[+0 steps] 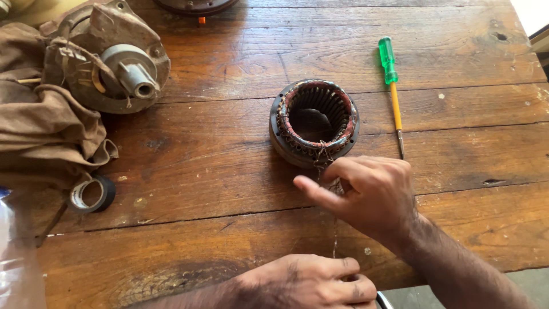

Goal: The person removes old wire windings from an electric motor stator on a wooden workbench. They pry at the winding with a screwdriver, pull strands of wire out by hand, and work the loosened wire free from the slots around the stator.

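Trailing from stator (314,121) (thin wire (334,243)) between right hand (366,194) fingers.

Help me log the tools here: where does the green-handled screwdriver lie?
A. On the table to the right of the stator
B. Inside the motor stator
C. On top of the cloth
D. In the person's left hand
A: the green-handled screwdriver lies flat on the wooden table, right of the stator, touched by neither hand.
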Demonstrator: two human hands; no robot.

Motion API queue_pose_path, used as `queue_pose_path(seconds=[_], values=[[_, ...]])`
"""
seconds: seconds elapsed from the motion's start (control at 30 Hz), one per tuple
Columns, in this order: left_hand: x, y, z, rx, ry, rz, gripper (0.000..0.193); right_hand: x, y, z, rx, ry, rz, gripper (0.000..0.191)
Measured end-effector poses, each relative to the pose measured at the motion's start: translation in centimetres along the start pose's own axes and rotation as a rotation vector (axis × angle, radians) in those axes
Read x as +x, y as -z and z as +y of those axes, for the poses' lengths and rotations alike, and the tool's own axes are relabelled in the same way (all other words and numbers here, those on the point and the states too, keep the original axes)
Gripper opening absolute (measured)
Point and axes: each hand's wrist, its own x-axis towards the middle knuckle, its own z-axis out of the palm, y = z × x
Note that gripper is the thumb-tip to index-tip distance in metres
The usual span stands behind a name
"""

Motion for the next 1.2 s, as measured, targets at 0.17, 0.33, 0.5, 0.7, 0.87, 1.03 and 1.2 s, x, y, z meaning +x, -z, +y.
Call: queue_pose_path(seconds=[0.17,0.33,0.5,0.7,0.87,1.03,1.2], values=[[0.1,-0.9,0.3,-0.011,-0.02,-0.037,0.016,0.3,-0.4,0.1,0.008,-0.08,0.061,0.041],[-0.1,-1.7,0.3,-0.049,-0.011,-0.014,0.02,0.5,-0.6,0.3,-0.081,-0.028,0.057,0.043],[0.0,-2.2,0.2,-0.117,0.003,-0.02,0.024,0.1,-0.8,0.7,-0.096,0.018,0.05,0.029],[0.0,-2.1,0.2,-0.114,-0.022,-0.041,0.024,0.2,-0.3,1.1,-0.089,0.028,0.106,0.013],[0.1,-1.7,0.1,-0.106,-0.01,-0.064,0.026,0.4,0.4,0.8,-0.068,0.028,0.178,0.01],[0.2,-1.6,0.2,-0.059,-0.009,-0.064,0.026,0.0,0.4,1.7,0.416,-0.113,0.144,0.004],[0.3,-1.3,0.2,-0.079,0.019,-0.048,0.026,0.4,0.7,4.8,1.381,-0.657,0.001,0.009]])
